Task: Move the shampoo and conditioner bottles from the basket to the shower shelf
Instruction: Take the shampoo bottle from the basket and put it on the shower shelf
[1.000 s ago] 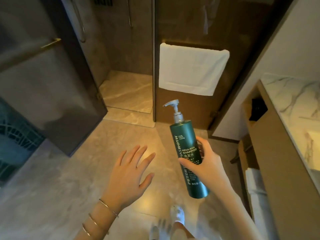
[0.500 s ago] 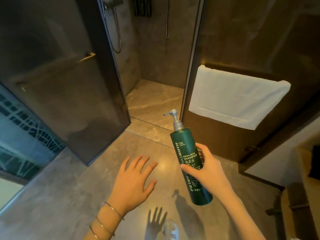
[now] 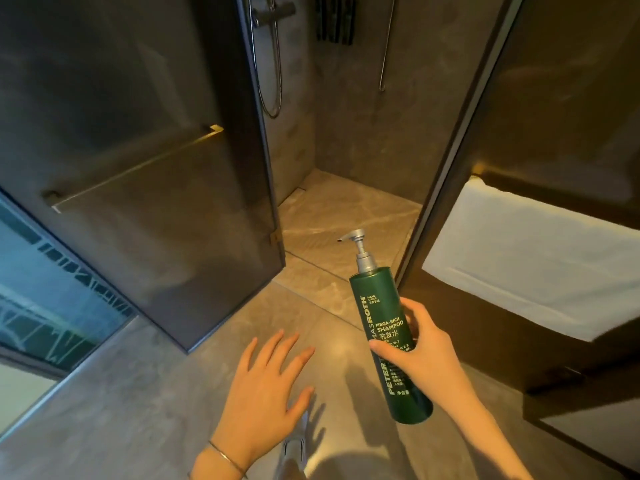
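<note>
One sec has brought the person much closer to the shower. Far left, the blue patterned pane (image 3: 45, 289) now fills the edge. Next to it the dark smoked-glass door (image 3: 156, 237) stands swung open, smooth and glossy, w/ a thin brass bar handle (image 3: 138, 164) across it.

Over the grey stone-look floor (image 3: 121, 410) the left hand (image 3: 266, 386) hangs w/ fingers straight and spread, holding nothing, same as before. A thin metal bangle (image 3: 225, 457) sits at the wrist.

In the centre, the stall opening shows bigger and more head-on than earlier. It has matte grey wall tiles, a paler veined floor slab (image 3: 346, 209) and a looped chrome hose (image 3: 273, 81). A dark slatted rack (image 3: 335, 22) sits high on the back wall — can't tell if that's the shelf.

Then the shampoo bottle (image 3: 384, 334): a tall green cylinder in satin plastic w/ pale lettering. Its silver pump (image 3: 358, 247) has the spout pointing left, and the bottle tilts a bit, top toward the stall. It's in the air just short of the threshold, not on any shelf yet.

The right hand (image 3: 429, 362) wraps its lower half, thumb across the label and fingers curled behind — a firm hold, unchanged.

Right of that, the white towel (image 3: 536, 265), soft and folded over its rail, has slid out to the edge. The marble counter seen earlier is gone from view. The basket and conditioner aren't visible either. By my read this is mid-carry w/ the 1st bottle, about to cross into the stall.
</note>
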Demonstrator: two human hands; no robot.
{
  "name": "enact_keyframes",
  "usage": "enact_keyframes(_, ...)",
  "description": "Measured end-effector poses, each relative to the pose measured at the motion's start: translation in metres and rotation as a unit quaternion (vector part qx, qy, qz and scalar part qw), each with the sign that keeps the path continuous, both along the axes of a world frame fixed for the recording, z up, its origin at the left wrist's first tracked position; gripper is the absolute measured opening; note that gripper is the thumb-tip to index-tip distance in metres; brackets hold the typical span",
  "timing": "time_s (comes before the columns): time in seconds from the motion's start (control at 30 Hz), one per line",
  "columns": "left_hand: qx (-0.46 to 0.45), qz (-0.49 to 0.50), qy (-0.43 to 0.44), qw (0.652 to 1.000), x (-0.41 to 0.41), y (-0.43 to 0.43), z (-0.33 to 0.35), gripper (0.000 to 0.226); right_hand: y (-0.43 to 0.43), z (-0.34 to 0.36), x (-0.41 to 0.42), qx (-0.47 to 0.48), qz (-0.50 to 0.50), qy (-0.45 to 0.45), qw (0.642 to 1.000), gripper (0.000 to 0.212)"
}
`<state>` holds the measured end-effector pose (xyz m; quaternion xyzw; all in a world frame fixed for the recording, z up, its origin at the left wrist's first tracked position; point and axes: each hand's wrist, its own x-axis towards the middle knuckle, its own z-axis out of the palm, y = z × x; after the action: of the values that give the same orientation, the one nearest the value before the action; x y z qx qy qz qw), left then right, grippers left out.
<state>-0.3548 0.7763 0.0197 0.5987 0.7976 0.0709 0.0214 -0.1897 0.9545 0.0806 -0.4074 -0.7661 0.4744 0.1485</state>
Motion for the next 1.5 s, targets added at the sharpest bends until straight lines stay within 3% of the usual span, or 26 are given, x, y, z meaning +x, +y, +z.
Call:
enact_keyframes(0.3,0.072,-0.014,0.050,0.996,-0.156,0.118,0.041,0.052,0.093,0.037,-0.144,0.035,0.022,0.037,0.998,0.069)
enact_keyframes(0.43,0.057,-0.043,0.062,0.996,-0.208,0.161,0.053,0.053,0.122,0.042,-0.199,0.034,0.018,0.043,0.998,0.070)
enact_keyframes(0.7,0.025,-0.041,0.014,0.999,-0.280,0.231,0.042,0.051,0.192,0.022,-0.271,-0.039,-0.019,0.046,0.998,0.068)
enact_keyframes(0.93,0.043,-0.027,0.012,0.999,-0.339,0.334,0.029,0.050,0.303,0.009,-0.331,-0.002,-0.003,0.042,0.999,0.064)
enact_keyframes(1.3,0.077,0.000,0.042,0.996,-0.427,0.507,0.062,0.052,0.487,0.036,-0.435,0.034,0.003,0.098,0.995,0.069)
enact_keyframes(1.5,0.056,0.014,0.053,0.997,-0.481,0.567,0.067,0.054,0.555,0.040,-0.486,0.012,0.009,0.111,0.994,0.067)
